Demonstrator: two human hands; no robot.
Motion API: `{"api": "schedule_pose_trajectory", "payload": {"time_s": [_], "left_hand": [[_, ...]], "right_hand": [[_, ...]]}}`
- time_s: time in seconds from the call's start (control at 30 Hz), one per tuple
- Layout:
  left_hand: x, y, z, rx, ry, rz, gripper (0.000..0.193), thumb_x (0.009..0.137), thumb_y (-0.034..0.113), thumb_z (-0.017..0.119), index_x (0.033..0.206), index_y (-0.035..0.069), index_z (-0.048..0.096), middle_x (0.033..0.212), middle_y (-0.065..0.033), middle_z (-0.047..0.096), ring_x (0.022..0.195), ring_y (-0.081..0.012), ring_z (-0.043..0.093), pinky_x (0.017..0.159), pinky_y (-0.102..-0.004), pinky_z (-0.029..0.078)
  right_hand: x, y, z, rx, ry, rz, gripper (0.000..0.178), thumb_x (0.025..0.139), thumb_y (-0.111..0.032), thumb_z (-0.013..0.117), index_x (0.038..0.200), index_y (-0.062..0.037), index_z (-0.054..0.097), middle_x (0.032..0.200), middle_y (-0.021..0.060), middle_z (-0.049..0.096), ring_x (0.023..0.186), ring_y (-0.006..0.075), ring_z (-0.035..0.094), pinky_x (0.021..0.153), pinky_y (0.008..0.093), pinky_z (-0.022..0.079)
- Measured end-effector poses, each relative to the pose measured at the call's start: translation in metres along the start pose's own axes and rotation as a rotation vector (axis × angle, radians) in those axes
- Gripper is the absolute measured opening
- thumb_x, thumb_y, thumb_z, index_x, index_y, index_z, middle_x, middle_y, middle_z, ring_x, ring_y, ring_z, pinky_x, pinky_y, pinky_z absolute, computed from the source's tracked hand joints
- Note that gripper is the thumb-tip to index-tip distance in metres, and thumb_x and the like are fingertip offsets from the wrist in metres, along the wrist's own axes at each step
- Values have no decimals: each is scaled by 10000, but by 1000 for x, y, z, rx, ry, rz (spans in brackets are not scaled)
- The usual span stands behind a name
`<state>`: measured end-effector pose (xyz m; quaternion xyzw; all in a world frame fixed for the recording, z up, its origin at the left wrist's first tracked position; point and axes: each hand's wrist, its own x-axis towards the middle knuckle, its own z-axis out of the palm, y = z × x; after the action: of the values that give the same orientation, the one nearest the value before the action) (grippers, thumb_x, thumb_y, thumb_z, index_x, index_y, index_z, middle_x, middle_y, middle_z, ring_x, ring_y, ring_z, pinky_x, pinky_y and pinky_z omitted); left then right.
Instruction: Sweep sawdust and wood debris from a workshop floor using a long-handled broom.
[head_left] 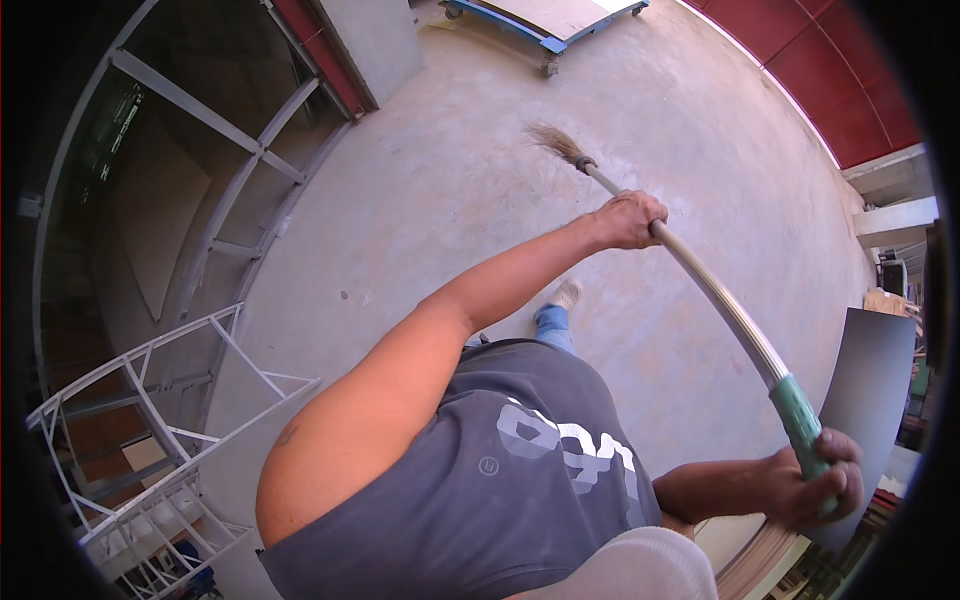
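A broom (725,300) with a long pale pole runs slantwise across the view. My left hand (630,220) is closed round the pole's lower part, not far above the bristles. The straw-coloured bristles (555,142) point away from me and to the left, over the concrete floor (450,210); whether they touch it I cannot tell. My right hand (815,485) grips the green handle end (798,420) at the lower right, close to my side.
A white metal ladder-like frame (180,430) stands at left, beside a metal-framed glass partition (185,95). A blue wheeled cart (550,42) is at the far end. A large grey sheet (870,390) and stacked boards (760,560) lie at right. Red panels (835,70) rise far right.
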<state>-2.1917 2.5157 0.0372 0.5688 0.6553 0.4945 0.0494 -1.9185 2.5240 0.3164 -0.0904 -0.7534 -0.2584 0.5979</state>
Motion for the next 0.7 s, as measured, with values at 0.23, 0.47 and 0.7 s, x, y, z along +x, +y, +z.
{"api": "schedule_pose_trajectory", "payload": {"time_s": [0.23,0.47,0.7], "left_hand": [[-22,-199,57,94,-64,-553,264,753,275,783,850,69,649,886,-175,670,884,-367,649,753,-418,524],[32,-153,-11,75,-205,-783,309,804,368,744,732,76,673,685,-147,650,687,-357,641,661,-434,506],[249,-221,-63,142,206,-288,267,706,257,754,628,79,571,609,-155,578,636,-381,596,627,-456,487]], "right_hand": [[-83,-10,218,1130,-451,704,122,831,39,671,769,2,572,653,91,606,615,197,621,595,317,504],[-47,75,414,1406,-524,1009,194,946,-86,602,766,-31,552,709,79,591,658,144,544,644,270,430],[50,145,481,327,-45,39,287,953,-15,580,731,-41,400,686,53,422,569,87,489,429,215,422]]}}
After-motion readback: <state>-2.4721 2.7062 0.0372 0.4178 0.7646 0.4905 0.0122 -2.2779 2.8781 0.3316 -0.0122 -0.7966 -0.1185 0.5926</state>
